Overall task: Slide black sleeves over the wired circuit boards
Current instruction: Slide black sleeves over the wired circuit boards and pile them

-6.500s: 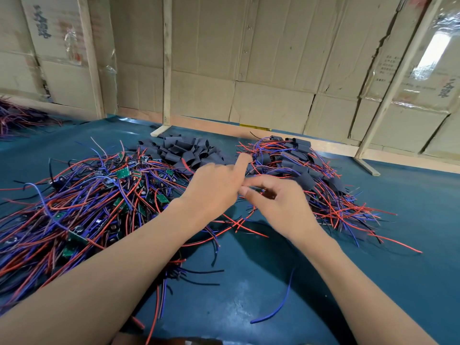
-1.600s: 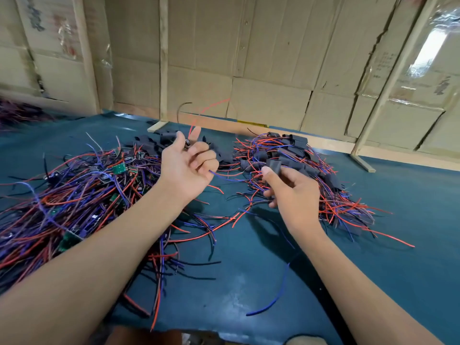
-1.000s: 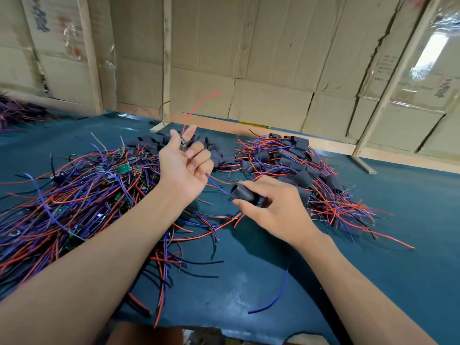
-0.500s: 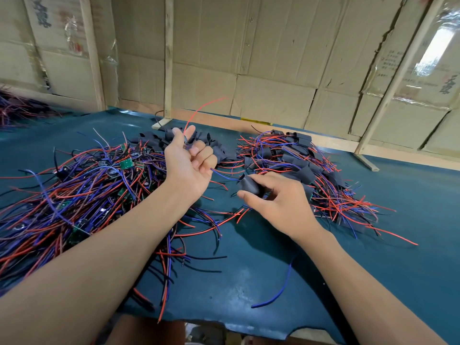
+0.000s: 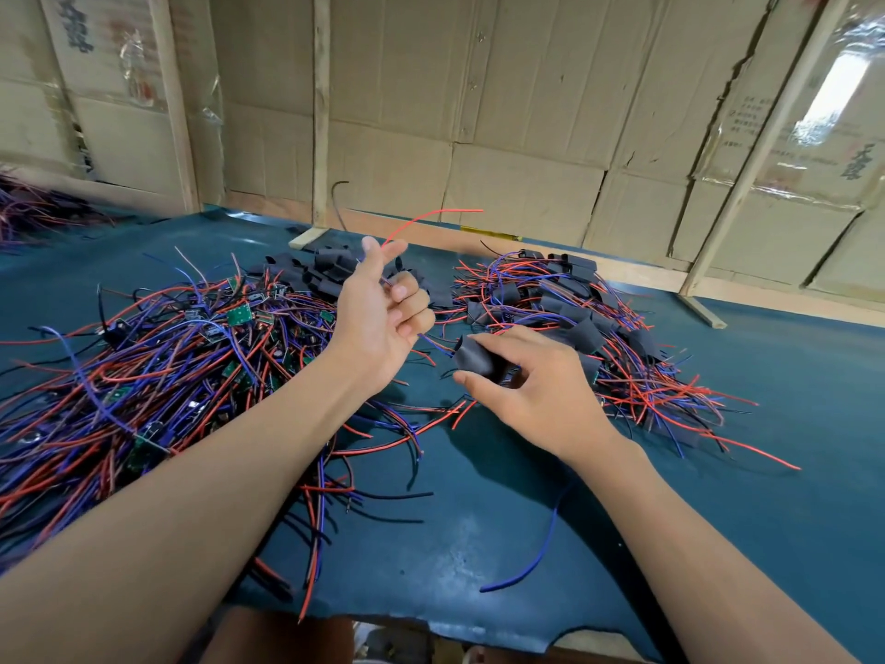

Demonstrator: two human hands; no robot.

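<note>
On the cardboard wall (image 5: 522, 117) behind the bench (image 5: 479, 543) I could see dark printed characters at the upper left and at the far right, plus a small block of print on the right panel, but none of it was sharp enough for me to read. My right hand (image 5: 541, 390) sat low over the middle of the bench, its thumb and curled fingers (image 5: 498, 340) pinching a black sleeve (image 5: 471, 359); the sleeve stuck out to the left of the fingertips, its open end facing the other hand. My left hand (image 5: 378, 323) was raised palm up, just left of the sleeve, fingers curled in with the thumb and forefinger pinching thin wires: a red wire (image 5: 431, 215) arced up and right from the fingertips, and a blue wire (image 5: 433, 342) ran from under the curled fingers toward the sleeve's mouth. I could not make out the circuit board itself within that grip. A heap of unsleeved wired boards (image 5: 158, 357) covered the left side of the bench, loose black sleeves (image 5: 316, 275) lay toward the far edge behind my left hand, and a pile of sleeved boards (image 5: 574, 318) spread on the right. A stray blue wire (image 5: 541, 548) lay near the front edge.
</note>
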